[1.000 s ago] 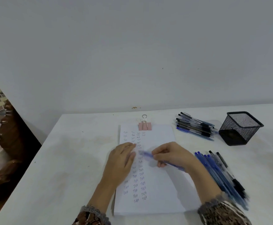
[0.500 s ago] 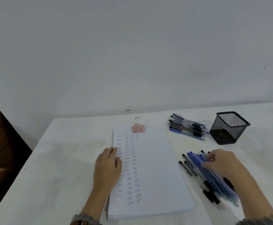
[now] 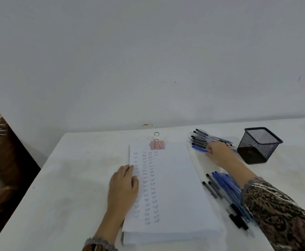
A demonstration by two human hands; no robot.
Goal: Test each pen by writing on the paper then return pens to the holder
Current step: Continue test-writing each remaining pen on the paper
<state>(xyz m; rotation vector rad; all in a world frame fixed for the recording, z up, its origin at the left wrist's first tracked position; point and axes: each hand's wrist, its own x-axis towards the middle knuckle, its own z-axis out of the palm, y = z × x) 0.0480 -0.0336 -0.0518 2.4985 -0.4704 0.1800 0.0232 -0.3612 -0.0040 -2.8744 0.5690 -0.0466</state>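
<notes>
Head view: left hand (image 3: 123, 185) flat on paper (image 3: 173, 187); right hand (image 3: 218, 153) on pen pile (image 3: 200, 140) by table's (image 3: 75, 178) back edge, grip unclear; I'd pinch just one

Matt white paper (image 3: 175, 187), black wire-mesh metal holder (image 3: 259, 144), pink binder clip (image 3: 157, 144) with shiny metal handles, smooth matt bench (image 3: 66, 178).

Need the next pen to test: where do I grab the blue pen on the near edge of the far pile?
Probably pinch the blue pen mid-barrel from the near side: it lies flat along the near edge of the far pile, with the right hand beside it.
</notes>
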